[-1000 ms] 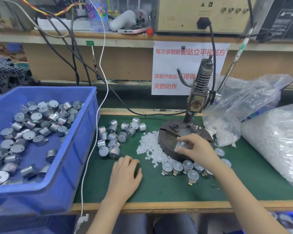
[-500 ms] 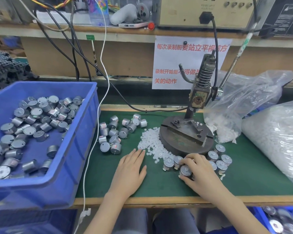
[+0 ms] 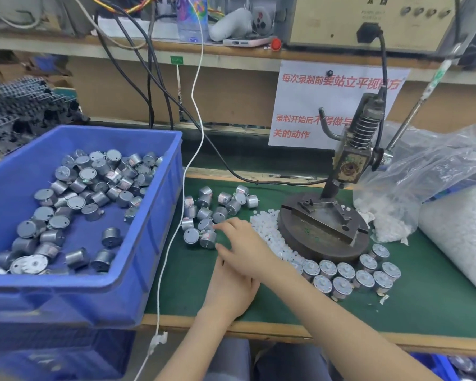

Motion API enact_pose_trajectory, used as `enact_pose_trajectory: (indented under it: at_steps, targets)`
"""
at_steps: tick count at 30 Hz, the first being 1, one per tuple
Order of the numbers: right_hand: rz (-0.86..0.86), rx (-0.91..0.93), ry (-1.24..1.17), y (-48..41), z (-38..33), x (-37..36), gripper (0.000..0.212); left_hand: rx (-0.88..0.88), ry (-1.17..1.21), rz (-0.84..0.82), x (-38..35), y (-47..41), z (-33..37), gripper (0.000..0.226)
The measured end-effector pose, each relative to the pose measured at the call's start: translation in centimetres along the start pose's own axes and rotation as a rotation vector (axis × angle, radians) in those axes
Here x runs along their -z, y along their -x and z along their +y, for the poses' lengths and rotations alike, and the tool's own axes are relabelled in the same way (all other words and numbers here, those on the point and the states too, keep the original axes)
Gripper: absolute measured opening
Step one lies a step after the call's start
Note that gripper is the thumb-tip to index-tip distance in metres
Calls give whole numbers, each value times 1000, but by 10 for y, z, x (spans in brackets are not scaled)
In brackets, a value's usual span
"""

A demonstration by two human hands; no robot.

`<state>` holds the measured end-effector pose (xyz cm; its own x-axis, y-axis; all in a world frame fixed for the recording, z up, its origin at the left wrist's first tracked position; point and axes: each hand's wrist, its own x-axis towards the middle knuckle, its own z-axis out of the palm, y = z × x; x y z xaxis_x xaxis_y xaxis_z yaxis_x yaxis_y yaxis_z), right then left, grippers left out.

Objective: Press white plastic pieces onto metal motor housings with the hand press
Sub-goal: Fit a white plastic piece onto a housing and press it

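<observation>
Your left grip lies flat on the desk near the front edge, holding nothing. Its fingertips are hidden under the other hand. Your right grip crosses over it, fingers spread & loose, empty. The tips are at the nearest of the bare motor housings; touching or just short, can't tell.

Front right, finished motors w/ white tops stand in two rows just beside the press base. The white plastic pieces are heaped betw. the bare housings & the base. The fixture on the base looks unloaded.

So, imo, you're at the fetch step of a new cycle. Next: pinch one housing, carry it right, seat it square in the fixture under the hand press, add a white piece, then pull the lever. More housings sit in the blue bin, far left.
</observation>
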<state>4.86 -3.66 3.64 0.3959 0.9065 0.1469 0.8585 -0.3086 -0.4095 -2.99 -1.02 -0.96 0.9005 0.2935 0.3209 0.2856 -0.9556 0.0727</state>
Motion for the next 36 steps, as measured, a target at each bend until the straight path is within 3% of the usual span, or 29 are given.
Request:
enact_pose_trajectory:
  at_steps: [3,5,9,12,19,26,28,30,32,36]
  targets:
    - [-83,-37,56,-20,-10,-15,43,-26,-59,-55,1,1,-1,43]
    - [-45,-93,31,-26,-13,-24,36,-130,-79,-70,-1,3,-3,41]
    - [27,-118,-60,-25,-12,-34,31,-168,-61,-130,3,7,-6,50]
    - [16,-117,-83,-22,-8,-33,35,-184,-94,-168,0,6,-5,44]
    - [-10,-100,-31,-19,-13,-30,30,-165,69,-99,7,4,-4,46]
    - [-140,-159,21,-24,-17,-27,35,-112,-92,-289,-8,8,-6,45]
    - [-153,-167,7,-25,-18,-25,34,-81,27,-335,-15,10,-4,44]
    - [-82,-173,-134,-24,-18,-22,34,51,137,-244,-15,10,-5,40]
    - [105,-186,-355,-20,-16,-17,33,162,301,-80,-11,8,-6,33]
    - [466,-256,-555,2,2,-18,31,60,447,105,-8,4,-9,21]
